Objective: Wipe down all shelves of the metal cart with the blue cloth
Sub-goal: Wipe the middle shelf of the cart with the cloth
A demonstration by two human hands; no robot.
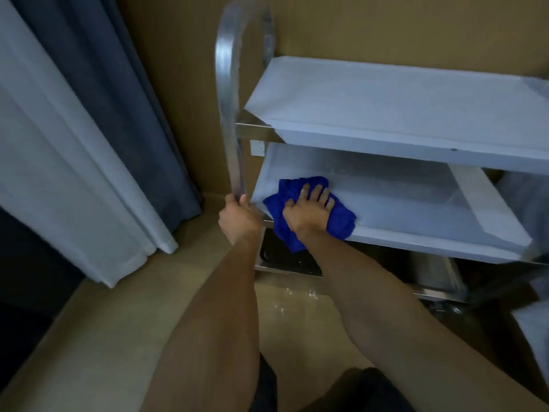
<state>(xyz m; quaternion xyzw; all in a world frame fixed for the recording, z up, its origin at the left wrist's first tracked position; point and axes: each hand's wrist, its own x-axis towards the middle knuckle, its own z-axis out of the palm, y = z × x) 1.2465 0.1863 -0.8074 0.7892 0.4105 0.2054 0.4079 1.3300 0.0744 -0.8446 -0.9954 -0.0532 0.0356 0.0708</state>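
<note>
The metal cart (228, 93) stands against the tan wall with three shelves. Its top shelf (401, 99) is bare and pale. The blue cloth (297, 197) lies crumpled on the front left corner of the middle shelf (416, 203), with one end hanging over the front edge. My right hand (310, 208) presses flat on the cloth with spread fingers. My left hand (239, 217) grips the lower part of the cart's upright handle post. The bottom shelf (285, 263) is dark and mostly hidden under my right forearm.
A white sheer curtain (74, 162) and a dark blue curtain (124, 93) hang to the left of the cart. A white wall socket (257, 147) shows behind the post. The floor (124, 322) is beige. My knees sit at the bottom edge.
</note>
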